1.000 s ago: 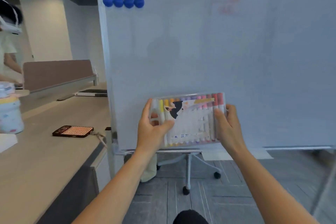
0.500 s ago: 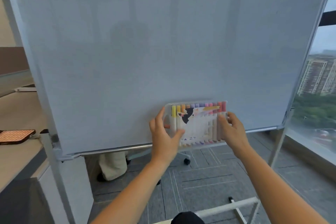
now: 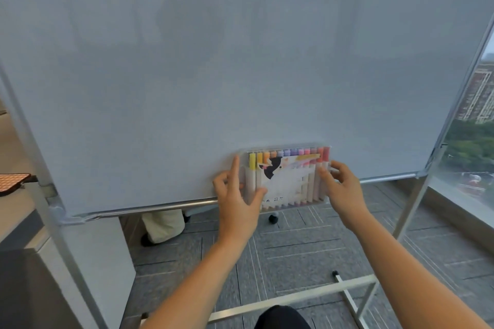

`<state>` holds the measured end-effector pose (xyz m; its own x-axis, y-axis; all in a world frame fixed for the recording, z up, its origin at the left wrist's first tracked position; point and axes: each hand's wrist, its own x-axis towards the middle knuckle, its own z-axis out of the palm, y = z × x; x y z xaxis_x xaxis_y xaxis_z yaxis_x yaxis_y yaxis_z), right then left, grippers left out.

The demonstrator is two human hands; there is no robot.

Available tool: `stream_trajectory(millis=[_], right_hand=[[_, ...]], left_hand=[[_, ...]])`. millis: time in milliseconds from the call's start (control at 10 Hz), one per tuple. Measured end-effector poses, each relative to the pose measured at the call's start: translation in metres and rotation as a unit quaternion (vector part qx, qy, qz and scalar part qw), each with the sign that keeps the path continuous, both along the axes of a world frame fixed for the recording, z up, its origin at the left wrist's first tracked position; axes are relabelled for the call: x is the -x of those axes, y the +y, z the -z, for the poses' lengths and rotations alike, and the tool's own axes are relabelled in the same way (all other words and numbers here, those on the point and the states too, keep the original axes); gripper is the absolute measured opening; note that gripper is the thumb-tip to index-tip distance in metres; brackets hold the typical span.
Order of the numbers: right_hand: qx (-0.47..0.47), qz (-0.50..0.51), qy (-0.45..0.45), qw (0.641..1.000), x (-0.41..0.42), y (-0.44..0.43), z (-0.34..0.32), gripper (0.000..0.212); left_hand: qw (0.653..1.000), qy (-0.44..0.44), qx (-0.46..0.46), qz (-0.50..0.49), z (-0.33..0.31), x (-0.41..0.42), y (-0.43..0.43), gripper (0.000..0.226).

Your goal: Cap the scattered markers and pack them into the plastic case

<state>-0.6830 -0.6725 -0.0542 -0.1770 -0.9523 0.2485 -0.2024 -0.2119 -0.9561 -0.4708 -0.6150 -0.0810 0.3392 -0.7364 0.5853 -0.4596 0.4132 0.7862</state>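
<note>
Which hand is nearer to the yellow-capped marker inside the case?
Left. The left hand grips the plastic case at its left end, right beside the yellow-capped marker; the right hand grips the opposite end.

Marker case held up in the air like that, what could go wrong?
It could slip: the left hand and right hand hold the marker case only by its sides, over the floor. If it is not snapped shut, which I cannot tell, the markers could spill. It might also bump the whiteboard behind.
</note>
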Motion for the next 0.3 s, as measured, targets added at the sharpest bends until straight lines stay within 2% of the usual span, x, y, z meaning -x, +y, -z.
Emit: stream_trajectory(millis=[100, 300], right_hand=[[-0.014, -0.005, -0.004, 1.000, 0.0035, -0.0007, 0.0048, 0.035], [0.005, 0.007, 0.047, 0.999, 0.0123, -0.0009, 0.0124, 0.036]], left_hand=[[1.000, -0.012, -0.013, -0.013, 0.0095, -0.0025, -0.0011, 0.095], [0.999, -0.033, -0.011, -0.024, 0.0092, -0.0083, 0.0076, 0.092]])
